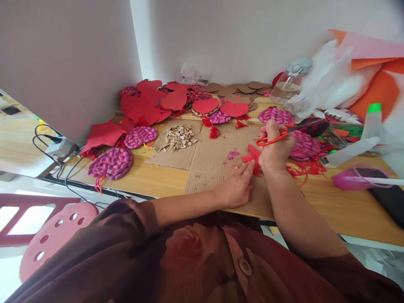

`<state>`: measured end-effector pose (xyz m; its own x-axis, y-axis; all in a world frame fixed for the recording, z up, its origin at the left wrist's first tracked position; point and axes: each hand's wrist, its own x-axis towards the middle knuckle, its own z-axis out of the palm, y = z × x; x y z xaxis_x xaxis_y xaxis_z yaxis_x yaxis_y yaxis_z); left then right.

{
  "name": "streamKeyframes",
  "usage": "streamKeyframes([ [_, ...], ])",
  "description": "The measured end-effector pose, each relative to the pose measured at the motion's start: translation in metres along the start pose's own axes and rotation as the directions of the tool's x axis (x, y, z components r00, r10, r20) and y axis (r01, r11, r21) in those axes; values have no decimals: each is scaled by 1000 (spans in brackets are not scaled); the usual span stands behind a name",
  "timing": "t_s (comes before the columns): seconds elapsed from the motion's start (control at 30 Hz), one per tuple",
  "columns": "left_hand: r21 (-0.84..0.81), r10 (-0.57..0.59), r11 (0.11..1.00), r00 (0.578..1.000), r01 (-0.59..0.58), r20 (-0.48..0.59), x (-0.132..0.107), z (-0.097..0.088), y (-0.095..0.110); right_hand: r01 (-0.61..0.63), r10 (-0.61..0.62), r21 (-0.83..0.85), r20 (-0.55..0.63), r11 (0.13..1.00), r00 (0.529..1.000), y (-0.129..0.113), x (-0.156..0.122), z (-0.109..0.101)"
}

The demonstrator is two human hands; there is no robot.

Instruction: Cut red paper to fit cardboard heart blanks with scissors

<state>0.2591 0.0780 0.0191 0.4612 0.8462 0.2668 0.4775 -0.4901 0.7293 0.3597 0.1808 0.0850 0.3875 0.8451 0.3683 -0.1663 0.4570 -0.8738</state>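
Note:
My right hand is wrapped round a pair of scissors with orange-red handles; the dark blades point right, away from the cardboard. My left hand rests low over the cardboard mat, its fingertips closed at some red paper scraps between both hands. Purple crumbs lie just beyond those fingers. To the right of my right hand is a disc covered in purple-pink shells, with red paper offcuts in front of it.
A heap of pale shells sits on the mat's left part. Red paper hearts and brown cardboard shapes line the back. Shell-covered discs lie left. A water bottle, pink cup and black phone stand or lie right.

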Motion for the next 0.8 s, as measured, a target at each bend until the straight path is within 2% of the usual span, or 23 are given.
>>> streamKeyframes([
  [0.07,-127,65,989,994,-75,-85,10,4,-2,10,-10,-3,-11,1000,1000,-1,0,-1],
  [0.13,-192,84,974,977,-122,-196,16,-1,-8,19,-19,-4,-39,1000,999,-2,2,-2],
  [0.23,-133,42,987,954,-85,-296,17,-21,-21,19,-19,7,-59,1000,998,-3,5,-2],
  [0.3,-17,17,1000,970,-22,-244,16,-33,-27,18,-17,24,-57,1000,998,-4,5,-2],
  [0.37,111,-21,993,991,36,-134,17,-37,-29,17,-17,24,-35,1000,999,-5,3,-1],
  [0.47,248,-93,964,996,92,-9,24,-23,-22,2,-1,-13,29,1000,1000,-6,-4,-1],
  [0.53,242,-62,969,997,52,36,32,-10,-16,-12,15,-40,64,999,998,-5,-7,-2],
  [0.63,100,80,991,995,-85,59,44,0,-12,-17,20,-40,58,999,998,-3,-8,-2],
  [0.7,11,104,995,994,-104,-37,46,-4,-15,-29,29,-14,25,999,999,-3,-6,-2],
  [0.8,-105,-3,994,969,-24,-247,41,-19,-25,-65,64,27,7,998,998,-3,-5,0],
])
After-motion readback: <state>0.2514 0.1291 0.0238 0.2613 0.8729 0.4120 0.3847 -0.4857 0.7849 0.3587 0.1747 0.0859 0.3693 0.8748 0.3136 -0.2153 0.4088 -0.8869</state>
